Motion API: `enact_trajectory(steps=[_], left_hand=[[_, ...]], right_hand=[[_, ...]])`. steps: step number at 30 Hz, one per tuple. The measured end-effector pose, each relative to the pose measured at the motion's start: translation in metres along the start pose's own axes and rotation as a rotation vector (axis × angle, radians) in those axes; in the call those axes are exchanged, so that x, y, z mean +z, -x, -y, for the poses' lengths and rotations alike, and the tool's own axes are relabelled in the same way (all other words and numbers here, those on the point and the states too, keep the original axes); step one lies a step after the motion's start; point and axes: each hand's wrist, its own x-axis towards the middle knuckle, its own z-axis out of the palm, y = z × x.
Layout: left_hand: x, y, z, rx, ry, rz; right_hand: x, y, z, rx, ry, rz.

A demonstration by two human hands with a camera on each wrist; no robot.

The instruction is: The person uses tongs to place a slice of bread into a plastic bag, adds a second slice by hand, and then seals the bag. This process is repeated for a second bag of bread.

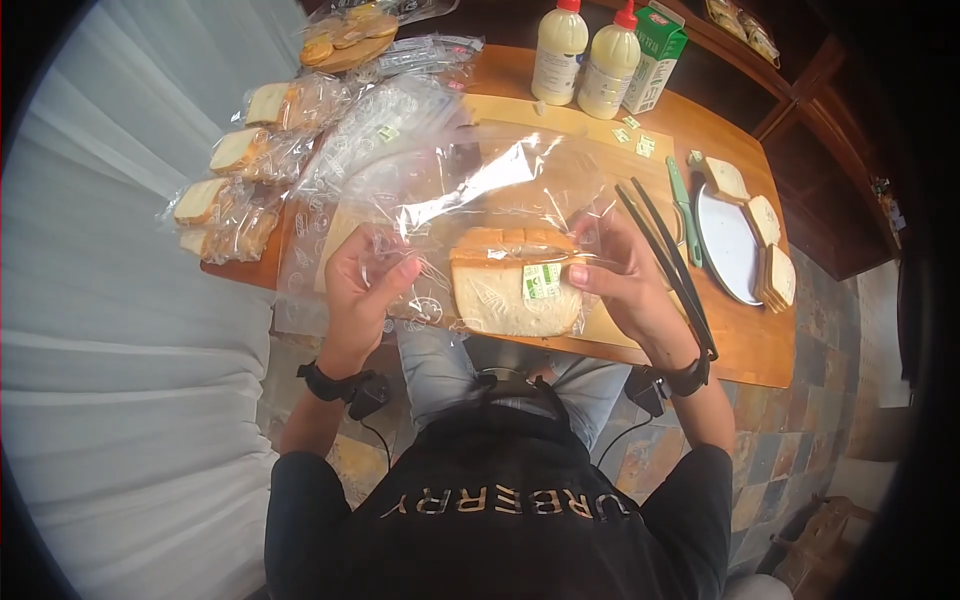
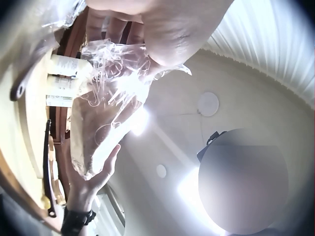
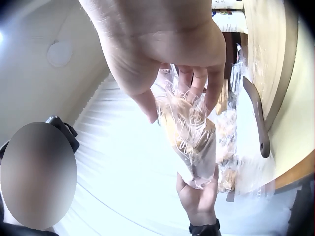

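In the head view a clear plastic bag (image 1: 480,185) with white printed drawings hangs between my two hands. Inside it lies a sandwich of crusted white bread (image 1: 500,303), and a small green-and-white packet (image 1: 541,282) shows against the bread's face. My left hand (image 1: 365,285) pinches the bag's left side between thumb and fingers. At the other side, my right hand (image 1: 622,265) grips the bag next to the bread, its thumb beside the packet. Both wrist views show the crumpled film bunched at the fingers, in the left wrist view around the bagged sandwich (image 2: 86,135).
Several bagged sandwiches (image 1: 232,150) line the table's left side, beside empty bags (image 1: 375,125). Black tongs (image 1: 668,262) and a green-handled knife (image 1: 685,210) lie right, near a white plate (image 1: 722,240) with bread stacks (image 1: 778,275). Sauce bottles (image 1: 607,70) and a green carton (image 1: 655,60) stand behind.
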Motion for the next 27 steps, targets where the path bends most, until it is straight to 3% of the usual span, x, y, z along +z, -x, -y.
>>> enact_trajectory(steps=[2, 13, 16, 19, 21, 27], left_hand=[[0.008, 0.000, -0.007, -0.023, 0.023, 0.006], [0.003, 0.001, -0.008, 0.030, 0.003, 0.085], [0.003, 0.005, -0.005, -0.068, 0.064, 0.008], [-0.010, 0.004, 0.008, -0.040, 0.166, 0.051], [-0.017, -0.002, 0.012, 0.075, 0.253, 0.270], [-0.012, -0.001, 0.007, 0.042, 0.394, 0.291]], right_hand=[[0.004, 0.002, 0.003, 0.029, -0.220, 0.006], [-0.008, 0.007, -0.014, 0.023, -0.330, 0.051], [-0.004, 0.005, -0.011, -0.010, -0.347, 0.084], [-0.005, 0.001, -0.014, -0.087, -0.333, 0.158], [-0.006, -0.001, -0.018, -0.124, -0.319, 0.195], [-0.005, -0.002, -0.019, -0.067, -0.330, 0.212]])
